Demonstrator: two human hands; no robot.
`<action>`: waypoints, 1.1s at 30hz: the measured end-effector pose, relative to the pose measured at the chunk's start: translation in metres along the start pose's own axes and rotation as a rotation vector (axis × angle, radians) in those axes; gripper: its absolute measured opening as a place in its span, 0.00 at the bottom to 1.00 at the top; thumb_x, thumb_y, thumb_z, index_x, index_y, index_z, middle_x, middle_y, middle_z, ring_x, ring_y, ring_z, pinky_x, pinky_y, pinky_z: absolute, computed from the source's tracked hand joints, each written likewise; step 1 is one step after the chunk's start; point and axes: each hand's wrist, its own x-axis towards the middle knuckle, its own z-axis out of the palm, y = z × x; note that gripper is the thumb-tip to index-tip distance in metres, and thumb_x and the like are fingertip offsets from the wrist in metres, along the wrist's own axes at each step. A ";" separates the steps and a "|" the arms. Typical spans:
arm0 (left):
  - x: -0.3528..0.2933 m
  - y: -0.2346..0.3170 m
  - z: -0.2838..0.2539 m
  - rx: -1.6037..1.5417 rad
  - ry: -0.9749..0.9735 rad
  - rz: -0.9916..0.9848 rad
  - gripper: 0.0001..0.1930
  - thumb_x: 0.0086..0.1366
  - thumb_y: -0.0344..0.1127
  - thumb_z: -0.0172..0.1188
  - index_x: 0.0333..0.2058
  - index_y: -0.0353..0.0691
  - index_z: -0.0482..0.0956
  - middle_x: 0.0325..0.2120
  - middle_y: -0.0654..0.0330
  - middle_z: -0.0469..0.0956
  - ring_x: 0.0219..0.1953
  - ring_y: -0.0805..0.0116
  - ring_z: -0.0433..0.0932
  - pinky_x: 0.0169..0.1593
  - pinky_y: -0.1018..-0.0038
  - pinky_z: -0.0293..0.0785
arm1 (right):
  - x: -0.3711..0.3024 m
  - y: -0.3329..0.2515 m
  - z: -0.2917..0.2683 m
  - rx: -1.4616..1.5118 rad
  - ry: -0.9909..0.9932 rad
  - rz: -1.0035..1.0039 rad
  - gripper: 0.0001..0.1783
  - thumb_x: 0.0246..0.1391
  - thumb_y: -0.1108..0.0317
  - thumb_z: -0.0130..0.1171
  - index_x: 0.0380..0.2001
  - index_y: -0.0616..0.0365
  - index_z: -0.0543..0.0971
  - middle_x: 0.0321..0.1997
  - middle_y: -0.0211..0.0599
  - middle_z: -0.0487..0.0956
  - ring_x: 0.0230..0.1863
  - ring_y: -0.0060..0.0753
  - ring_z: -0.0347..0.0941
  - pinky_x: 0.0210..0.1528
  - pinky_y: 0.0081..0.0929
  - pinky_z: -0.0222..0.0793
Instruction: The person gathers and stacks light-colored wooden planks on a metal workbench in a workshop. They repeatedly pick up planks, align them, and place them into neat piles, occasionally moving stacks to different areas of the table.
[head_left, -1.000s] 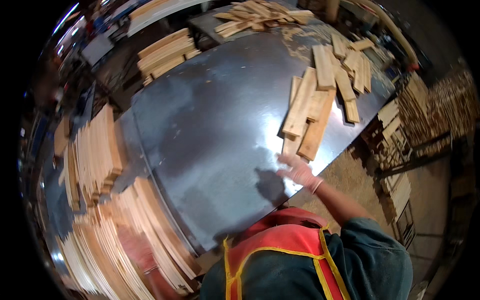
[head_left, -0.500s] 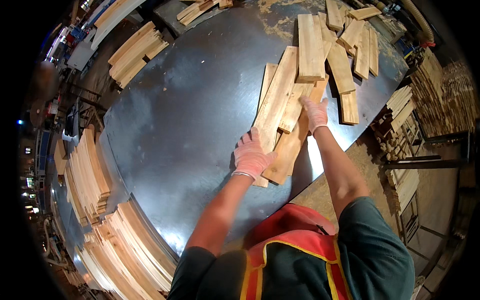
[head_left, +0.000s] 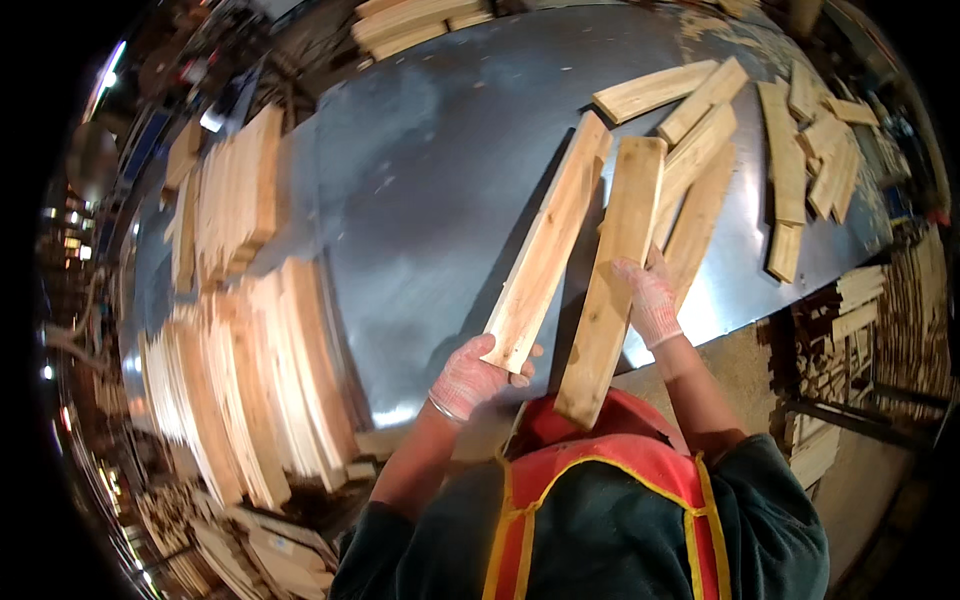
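Note:
My gloved left hand [head_left: 468, 378] is closed around the near end of a pale wooden board [head_left: 548, 250], which slants up and away to the right above the metal table [head_left: 430, 215]. In my gloved right hand [head_left: 653, 303] is a second, slightly darker board [head_left: 612, 285], gripped by its right edge near the middle. Its near end reaches past the table edge, over my red apron [head_left: 640, 415]. Beyond my right hand several loose boards lie spread on the table, among them a long one [head_left: 703, 225], a slanted one [head_left: 705, 100] and one farther back [head_left: 655, 90].
A pile of shorter boards [head_left: 785, 160] lies at the table's far right. Tight rows of boards stand at the left, one nearer [head_left: 300, 370] and one farther [head_left: 240, 200]. Another stack [head_left: 410, 25] is at the back. Racked wood [head_left: 915, 300] stands right of the table.
The boards under my hands have been spread apart. Each hand now holds one board, lifted and drawn toward me. My view has swung left, showing more of the left stacks.

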 end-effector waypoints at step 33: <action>-0.155 0.020 -0.083 2.307 1.182 0.477 0.45 0.55 0.51 0.72 0.69 0.37 0.69 0.68 0.42 0.68 0.71 0.41 0.62 0.74 0.47 0.57 | 0.036 -0.020 0.012 -0.611 0.263 -0.413 0.40 0.62 0.52 0.62 0.73 0.60 0.68 0.70 0.54 0.75 0.71 0.45 0.71 0.73 0.34 0.63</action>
